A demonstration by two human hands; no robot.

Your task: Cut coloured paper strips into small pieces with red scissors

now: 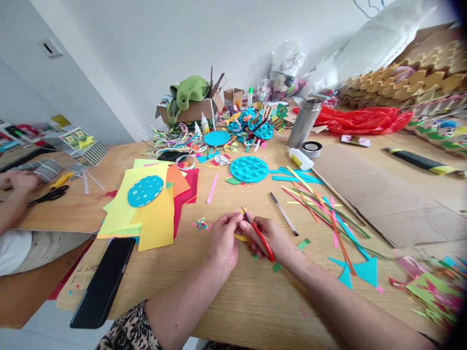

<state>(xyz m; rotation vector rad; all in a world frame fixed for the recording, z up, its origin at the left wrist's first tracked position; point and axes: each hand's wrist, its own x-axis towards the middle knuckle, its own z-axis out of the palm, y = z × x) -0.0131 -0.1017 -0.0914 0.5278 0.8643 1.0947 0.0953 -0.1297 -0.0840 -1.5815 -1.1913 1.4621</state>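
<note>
Red-handled scissors [263, 239] are gripped in my right hand [272, 236], their blades pointing up and away beside my left fingertips. My left hand [225, 238] is closed in a pinch, with a yellow paper strip [242, 237] running out from it toward my right hand. What lies right between the fingertips is partly hidden. Just left of my hands sits a small heap of coloured paper bits [202, 223]. A pen [284, 214] lies to the right, beyond my right hand. Green paper scraps [303, 243] are scattered near my right wrist.
Coloured paper sheets [156, 228] with a blue disc [145, 191] and a black phone [104, 282] lie left. Another blue disc [249, 169], paper strips [335, 218], a steel flask [305, 122] and cardboard [394, 199] lie ahead and right. A co-worker's hand [24, 182] is far left.
</note>
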